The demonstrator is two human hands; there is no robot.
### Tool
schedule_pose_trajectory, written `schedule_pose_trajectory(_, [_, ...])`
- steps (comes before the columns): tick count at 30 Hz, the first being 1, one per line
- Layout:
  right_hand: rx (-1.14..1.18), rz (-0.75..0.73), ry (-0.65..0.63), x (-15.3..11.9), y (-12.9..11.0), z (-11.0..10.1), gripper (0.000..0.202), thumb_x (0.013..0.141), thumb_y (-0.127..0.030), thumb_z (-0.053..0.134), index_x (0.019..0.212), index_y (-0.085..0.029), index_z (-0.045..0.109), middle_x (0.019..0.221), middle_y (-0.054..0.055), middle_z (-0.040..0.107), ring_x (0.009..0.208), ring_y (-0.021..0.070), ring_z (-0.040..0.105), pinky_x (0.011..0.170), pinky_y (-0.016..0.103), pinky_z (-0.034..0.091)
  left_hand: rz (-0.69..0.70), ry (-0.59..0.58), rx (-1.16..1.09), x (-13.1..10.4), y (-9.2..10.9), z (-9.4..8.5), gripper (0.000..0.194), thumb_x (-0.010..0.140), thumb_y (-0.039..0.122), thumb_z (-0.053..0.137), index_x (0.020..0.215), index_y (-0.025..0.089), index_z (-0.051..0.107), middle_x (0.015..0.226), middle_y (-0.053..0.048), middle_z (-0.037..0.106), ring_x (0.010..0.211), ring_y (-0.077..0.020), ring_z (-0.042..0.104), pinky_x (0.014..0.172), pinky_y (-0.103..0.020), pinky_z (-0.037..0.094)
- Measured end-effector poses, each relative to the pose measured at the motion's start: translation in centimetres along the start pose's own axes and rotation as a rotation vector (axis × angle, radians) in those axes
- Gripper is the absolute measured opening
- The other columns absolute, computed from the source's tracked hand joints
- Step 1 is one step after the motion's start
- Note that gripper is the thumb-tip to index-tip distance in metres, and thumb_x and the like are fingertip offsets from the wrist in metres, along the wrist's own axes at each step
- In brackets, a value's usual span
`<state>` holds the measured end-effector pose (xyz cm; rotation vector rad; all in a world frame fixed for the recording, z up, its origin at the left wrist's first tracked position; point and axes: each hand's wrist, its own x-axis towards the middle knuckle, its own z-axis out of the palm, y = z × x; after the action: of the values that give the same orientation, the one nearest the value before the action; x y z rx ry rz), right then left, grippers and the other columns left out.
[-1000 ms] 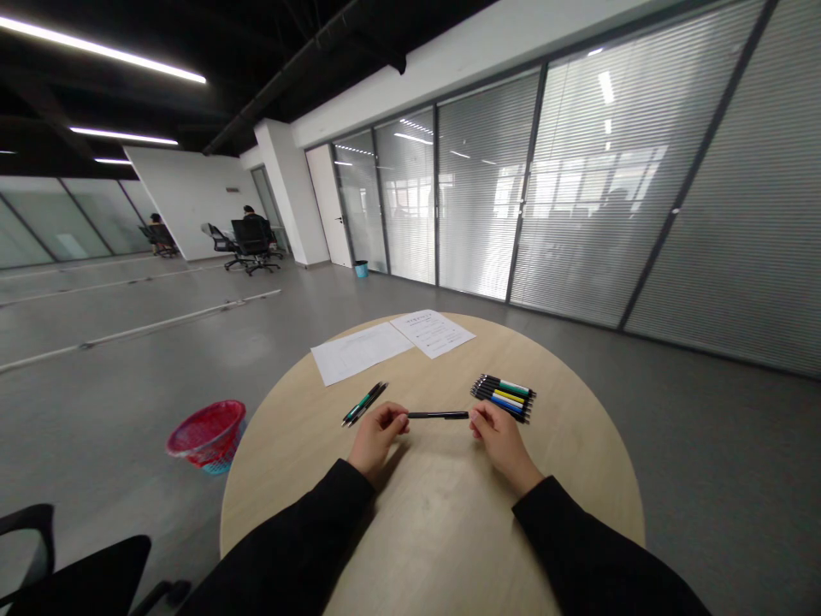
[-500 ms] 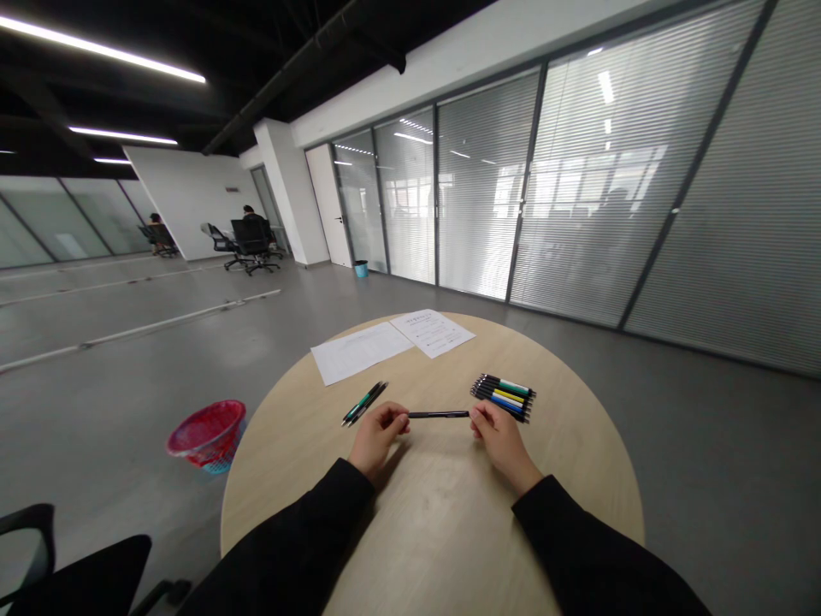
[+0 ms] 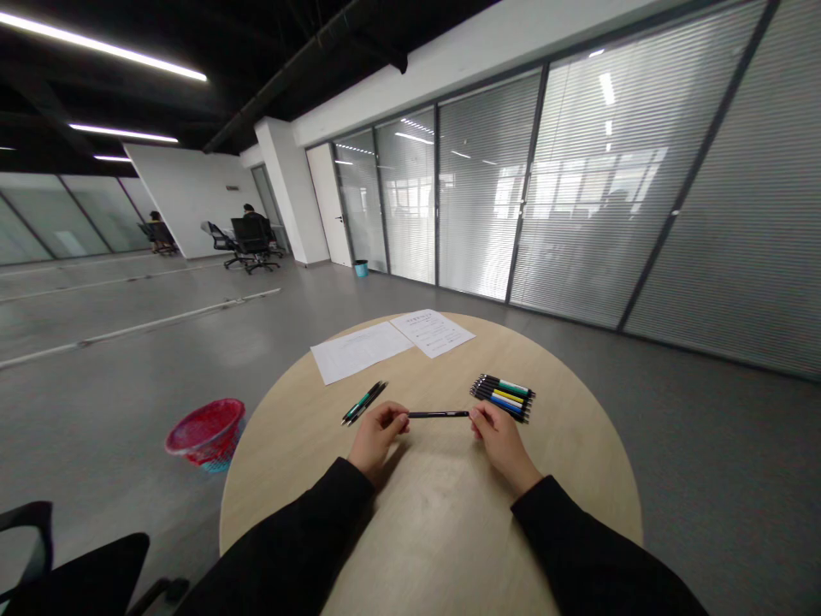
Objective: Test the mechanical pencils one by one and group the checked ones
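Observation:
A black pen (image 3: 440, 414) is stretched level between my two hands, above the near middle of the round table (image 3: 436, 530). My left hand (image 3: 380, 432) pinches its left end, and my right hand (image 3: 497, 436) pinches the right end. Just beyond my left hand lie a green-and-black pen (image 3: 360, 404) and a dark pen (image 3: 369, 404), side by side and slanted. A row of several pens (image 3: 504, 397) with green, white, yellow and blue barrels lies behind my right hand, which partly covers its near edge.
Two printed paper sheets (image 3: 363, 351) lie at the table's far edge. A red-lined basket (image 3: 209, 432) stands on the floor to the left. A black chair (image 3: 83, 577) is at the lower left. Farther off, people sit by office chairs (image 3: 251, 239).
Hardly anything differs. Both hands keep the black pen in the same place, and the pens on the table have not moved.

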<state>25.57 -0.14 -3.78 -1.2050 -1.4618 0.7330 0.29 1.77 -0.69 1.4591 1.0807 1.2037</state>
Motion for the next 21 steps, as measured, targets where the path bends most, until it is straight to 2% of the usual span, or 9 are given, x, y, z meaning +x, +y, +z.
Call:
schedule_pose_trajectory(13, [0.026, 0.026, 0.005, -0.03, 0.15, 0.11, 0.037, 0.091, -0.051, 0.051, 0.072, -0.02, 0.056, 0.061, 0.0, 0.056, 0.057, 0.0147, 0.051, 0.055, 0.024, 0.038, -0.001, -0.015, -0.03, -0.05, -0.08, 0.02, 0.027, 0.072, 0.037, 0.076, 0.081, 0.015, 0.065, 0.066, 0.0, 0.065, 0.062, -0.0139, 0.062, 0.065, -0.027, 0.05])
schedule_pose_trajectory(21, [0.021, 0.026, 0.013, -0.05, -0.28, 0.06, 0.035, 0.09, -0.048, 0.054, 0.074, -0.018, 0.063, 0.071, 0.005, 0.066, 0.059, 0.0167, 0.057, 0.056, 0.027, 0.044, 0.001, -0.007, -0.037, -0.18, 0.29, 0.12, 0.025, 0.072, 0.036, 0.075, 0.079, 0.015, 0.063, 0.066, 0.001, 0.064, 0.063, -0.0134, 0.062, 0.065, -0.027, 0.05])
